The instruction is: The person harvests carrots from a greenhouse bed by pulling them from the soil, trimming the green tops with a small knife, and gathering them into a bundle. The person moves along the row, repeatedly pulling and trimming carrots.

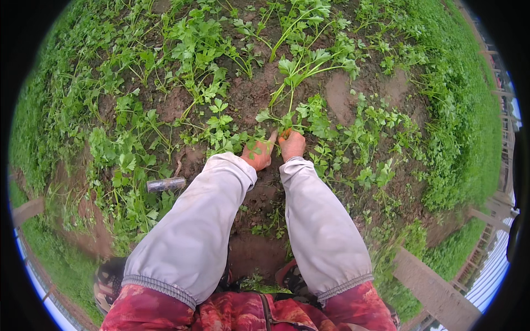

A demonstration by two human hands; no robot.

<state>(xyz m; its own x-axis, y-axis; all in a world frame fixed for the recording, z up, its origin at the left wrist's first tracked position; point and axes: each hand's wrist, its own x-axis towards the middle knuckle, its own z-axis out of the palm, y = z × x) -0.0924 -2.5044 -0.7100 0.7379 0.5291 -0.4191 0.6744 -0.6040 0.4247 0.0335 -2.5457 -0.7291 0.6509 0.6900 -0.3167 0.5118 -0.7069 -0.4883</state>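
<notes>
My left hand [258, 154] is low over the soil, its index finger pointing forward and a few leaves covering part of it. Close beside it, my right hand [292, 145] has its fingers curled around the base of a leafy celery-like plant [286, 121]. Something orange [285, 133] shows at the right fingertips; what it is I cannot tell. Leaves hide most of the left fingers, so their grip is unclear. A taller plant with pale green stalks [293, 78] stands just beyond both hands.
A grey cylindrical handle or pipe piece [166, 184] lies left of my left forearm. Leafy plants [128, 157] grow over the dark, damp soil [252, 93] on both sides. A wooden board [434, 285] is at lower right, and dense green beds [468, 136] line the right side.
</notes>
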